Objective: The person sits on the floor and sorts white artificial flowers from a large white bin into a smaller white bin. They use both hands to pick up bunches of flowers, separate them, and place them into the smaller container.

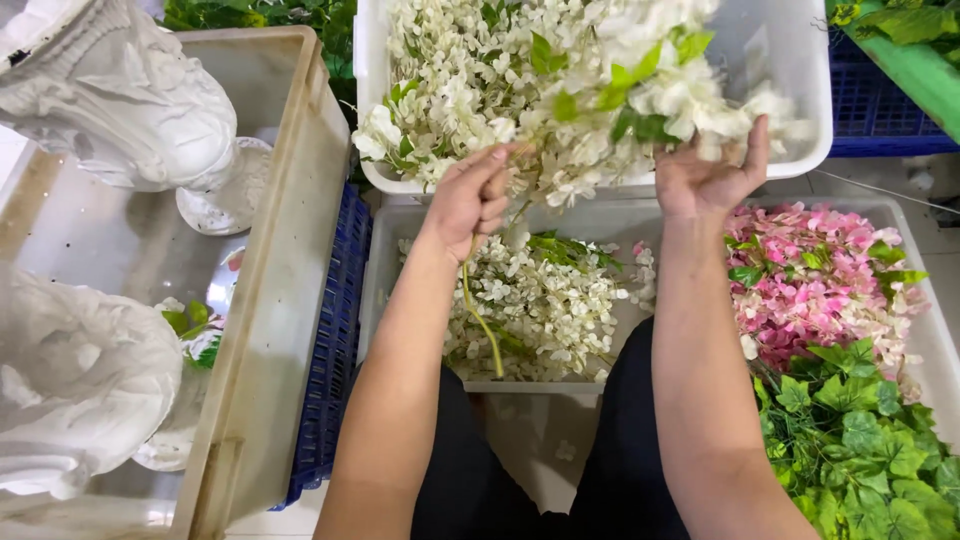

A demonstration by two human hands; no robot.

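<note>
Left hand (468,200) pinched shut on green stem (481,318); keep that grip firm. Right hand (712,175) half-closed in white blossoms (560,80); gather loosely, avoid crushing petals.

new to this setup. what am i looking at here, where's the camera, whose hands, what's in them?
There is no machine: a person works with two bare hands, and the single picture comes from a camera on their head, looking down past their arms and lap.

The left hand is closed around the green stems of a white flower sprig. The right hand reaches up into the same cluster of blossoms; whether it grips them is hard to tell.

Behind the hands stands a white tub full of white flowers. Below them a long white tray holds more white blossoms, then pink flowers and green leaves. On the person's left, a beige crate holds white plaster-like vases.
</note>
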